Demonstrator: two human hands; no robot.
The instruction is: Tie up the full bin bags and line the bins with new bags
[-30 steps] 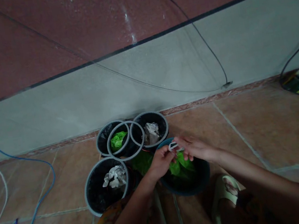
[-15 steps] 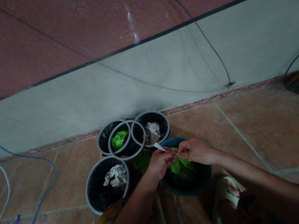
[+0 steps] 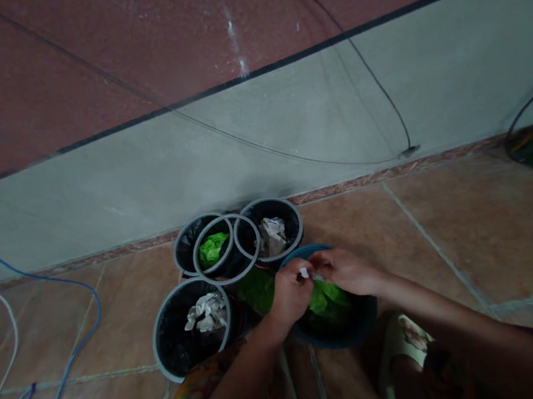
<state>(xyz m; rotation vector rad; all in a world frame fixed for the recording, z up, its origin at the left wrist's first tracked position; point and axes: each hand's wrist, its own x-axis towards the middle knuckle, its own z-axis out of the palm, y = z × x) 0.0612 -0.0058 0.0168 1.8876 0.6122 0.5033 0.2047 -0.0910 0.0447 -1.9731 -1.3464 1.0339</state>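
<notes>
My left hand [image 3: 292, 291] is closed around a small white strip [image 3: 304, 273]; only a bit of it shows, so I cannot tell if it is paper or plastic. My right hand [image 3: 346, 271] pinches close beside it, fingertips meeting the left ones at what looks like the strip's other end. Both hands are over the rim of a teal bin [image 3: 337, 343]. Inside that bin, a bright green plastic bag [image 3: 326, 296] bunches up just below my fingers.
Black-lined bins stand to the left: a front one [image 3: 172, 369] and a back right one [image 3: 292, 205] with crumpled paper, a back left one [image 3: 179, 240] with green plastic. A loose grey ring [image 3: 255, 231] lies across them. Cables [image 3: 96, 307] run over the tiles; a slipper [image 3: 395, 341] is near.
My left hand has turned and curled tighter, so less of the white strip sticks out. My right hand has shifted slightly and stays against it. The bins have not moved.
</notes>
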